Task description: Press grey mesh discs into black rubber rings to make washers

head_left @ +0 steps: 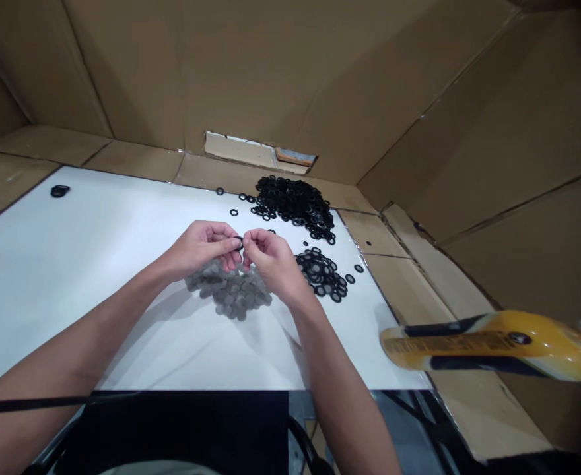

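Note:
My left hand (205,249) pinches a black rubber ring (239,242) between thumb and fingers, above the white tabletop. Close against that ring, my right hand (271,258) has its thumb and fingertips pressed together; what they hold is hidden. Below both hands lies a heap of small grey translucent discs (236,293). To the right of my right hand is a pile of black rings with grey centres (320,270). Farther back rises a larger pile of plain black rings (293,201).
A yellow bottle (488,343) stands at the right front of the white table (97,264). A small black bundle (59,191) lies at the far left corner. Cardboard walls (271,72) enclose the back and sides, with a slot (241,149) cut at the back.

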Demonstrator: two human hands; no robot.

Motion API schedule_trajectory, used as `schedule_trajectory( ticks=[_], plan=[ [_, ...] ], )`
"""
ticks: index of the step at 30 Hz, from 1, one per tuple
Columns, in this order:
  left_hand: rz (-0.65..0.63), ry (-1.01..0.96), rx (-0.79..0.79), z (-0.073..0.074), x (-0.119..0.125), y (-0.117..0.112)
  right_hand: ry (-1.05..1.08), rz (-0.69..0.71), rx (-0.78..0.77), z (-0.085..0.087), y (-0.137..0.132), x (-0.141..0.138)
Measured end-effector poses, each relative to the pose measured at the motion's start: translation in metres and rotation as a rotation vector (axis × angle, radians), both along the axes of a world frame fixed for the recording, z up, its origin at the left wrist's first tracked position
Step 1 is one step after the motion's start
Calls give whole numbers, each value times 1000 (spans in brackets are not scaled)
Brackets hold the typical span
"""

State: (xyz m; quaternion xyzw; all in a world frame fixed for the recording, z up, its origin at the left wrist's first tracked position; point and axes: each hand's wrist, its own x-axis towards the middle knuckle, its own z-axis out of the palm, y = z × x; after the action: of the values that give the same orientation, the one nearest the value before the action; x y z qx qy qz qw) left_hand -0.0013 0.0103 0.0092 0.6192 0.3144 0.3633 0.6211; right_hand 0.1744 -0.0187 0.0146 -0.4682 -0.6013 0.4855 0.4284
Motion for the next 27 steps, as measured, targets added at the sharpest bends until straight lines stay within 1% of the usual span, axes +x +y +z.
schedule_trajectory(
  ticks=[9, 13, 17, 19, 22, 25, 27],
  plan=[
    [56, -8, 21, 3, 6, -4, 4, -25, 34, 1, -2, -1],
    [123, -41, 29, 2, 8, -4, 23, -67, 57, 2, -1, -3],
    [187, -90, 61, -1, 11, -3, 78, -75, 64, 2, 0, -6],
    [179, -90, 56, -3, 11, -3, 71, -93, 75, 2, 0, -6],
    [132, -54, 41, -5, 9, -1, 38, -113, 75, 1, 1, -5],
    [104, -15, 28, -6, 7, 0, 24, -106, 56, 1, 2, -3],
    [107, -7, 30, -5, 6, 0, 20, -104, 44, 1, 2, -2]
  ],
)
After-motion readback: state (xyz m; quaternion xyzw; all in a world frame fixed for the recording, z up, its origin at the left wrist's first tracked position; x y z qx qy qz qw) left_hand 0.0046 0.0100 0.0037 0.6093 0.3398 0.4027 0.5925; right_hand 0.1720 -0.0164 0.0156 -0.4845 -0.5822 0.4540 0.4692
